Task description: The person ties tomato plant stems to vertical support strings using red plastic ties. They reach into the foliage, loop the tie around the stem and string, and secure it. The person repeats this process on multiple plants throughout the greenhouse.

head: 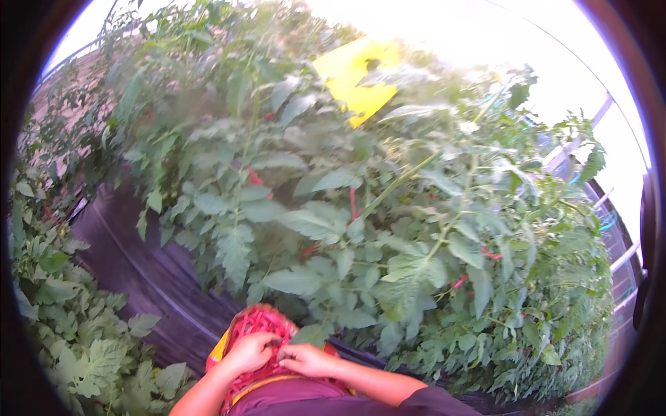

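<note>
An open bag (220, 347) with red and yellow sides hangs at my waist, filled with a tangle of pinkish-red strips (260, 318). Over its mouth, my left hand (254, 353) has its fingers curled inward. Close by on the right, my right hand (310, 360) faces it, thumb and fingers bent together, fingertips dark. The two hands nearly meet above the strips; whether either pinches a strip is too blurred to tell. Just beyond the bag, a tomato leaf (312, 335) reaches toward my right hand.
Dense tomato plants (312, 223) fill the space ahead, with red ties (354, 204) on some stems. A yellow sheet (359, 78) hangs among the upper leaves. Black ground sheeting (151, 275) runs along the left, bordered by more leafy plants (99, 359). Pale poles (627, 256) stand at far right.
</note>
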Available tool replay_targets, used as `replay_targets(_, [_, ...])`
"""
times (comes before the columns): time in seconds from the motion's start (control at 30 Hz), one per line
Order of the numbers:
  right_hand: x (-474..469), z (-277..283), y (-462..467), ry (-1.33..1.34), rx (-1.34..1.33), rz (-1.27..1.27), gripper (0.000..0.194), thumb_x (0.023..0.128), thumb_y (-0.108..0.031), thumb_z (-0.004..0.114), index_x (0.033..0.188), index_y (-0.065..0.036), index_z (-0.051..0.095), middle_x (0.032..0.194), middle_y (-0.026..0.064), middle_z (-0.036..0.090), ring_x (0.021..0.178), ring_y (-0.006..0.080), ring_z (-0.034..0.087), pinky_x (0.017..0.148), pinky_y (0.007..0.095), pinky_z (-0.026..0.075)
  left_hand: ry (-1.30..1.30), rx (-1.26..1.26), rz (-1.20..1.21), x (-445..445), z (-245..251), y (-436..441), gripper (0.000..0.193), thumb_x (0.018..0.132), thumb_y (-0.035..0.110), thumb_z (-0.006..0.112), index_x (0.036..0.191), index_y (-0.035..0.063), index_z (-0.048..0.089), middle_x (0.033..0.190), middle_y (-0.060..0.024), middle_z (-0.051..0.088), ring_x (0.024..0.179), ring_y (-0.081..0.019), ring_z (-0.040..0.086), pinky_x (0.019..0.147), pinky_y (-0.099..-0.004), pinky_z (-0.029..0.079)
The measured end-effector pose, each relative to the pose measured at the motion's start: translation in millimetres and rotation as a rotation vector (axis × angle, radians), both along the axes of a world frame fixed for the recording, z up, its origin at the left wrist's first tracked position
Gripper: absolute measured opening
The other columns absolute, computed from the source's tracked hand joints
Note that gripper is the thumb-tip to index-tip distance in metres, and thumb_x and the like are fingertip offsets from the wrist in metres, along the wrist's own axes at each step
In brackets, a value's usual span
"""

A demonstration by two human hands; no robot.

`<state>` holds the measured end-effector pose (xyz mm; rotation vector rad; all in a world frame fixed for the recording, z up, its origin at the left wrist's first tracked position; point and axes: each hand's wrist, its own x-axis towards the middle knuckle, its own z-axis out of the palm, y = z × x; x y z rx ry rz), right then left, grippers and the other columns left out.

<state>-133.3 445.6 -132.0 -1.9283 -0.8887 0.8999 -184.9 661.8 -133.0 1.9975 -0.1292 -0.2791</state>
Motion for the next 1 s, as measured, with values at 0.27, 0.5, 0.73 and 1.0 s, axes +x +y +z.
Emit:
replay_targets(0.27, [50,-24,17,0.388,0.043,-0.024,0.011,0.100,-0.015,0.060,0.104,-0.005,0.061,0.074,0.0025,0.061,0.067,0.0117,0.060,0.063,0.0312,0.050,0.045,0.055,0.072,25,-17,23,0.032,0.085,0.009,0.058,0.113,0.0014,0.070,0.108,-0.0206,0.071,0.103,-0.0355,0.069,0.091,-0.0425,0.054])
replay_targets(0.5, [103,-48,36,0.126,0.117,0.008,0.018,0.100,-0.020,0.058,0.107,-0.004,0.063,0.090,0.0093,0.064,0.083,0.0199,0.061,0.078,0.0371,0.050,0.124,0.142,-0.001,82,-12,39,0.035,0.085,0.010,0.059,0.117,0.0001,0.067,0.108,-0.0222,0.070,0.100,-0.0367,0.069,0.089,-0.0442,0.053])
replay_targets(0.73, [146,-89,27,0.446,0.411,-0.019,0.022,0.099,-0.025,0.061,0.114,-0.009,0.066,0.099,0.0047,0.068,0.084,0.0120,0.064,0.065,0.0266,0.051,0.204,0.086,-0.054,120,-21,37,0.044,0.085,0.006,0.062,0.129,0.0040,0.064,0.118,-0.0205,0.069,0.111,-0.0334,0.067,0.096,-0.0389,0.051])
replay_targets(1.0, [159,-84,42,0.922,0.393,-0.179,0.033,0.098,-0.026,0.066,0.124,-0.006,0.060,0.096,0.0040,0.068,0.087,0.0131,0.067,0.067,0.0262,0.053,0.140,-0.225,-0.076,145,-6,54,0.053,0.081,-0.004,0.056,0.133,0.0001,0.058,0.126,-0.0182,0.068,0.116,-0.0290,0.066,0.098,-0.0376,0.051])
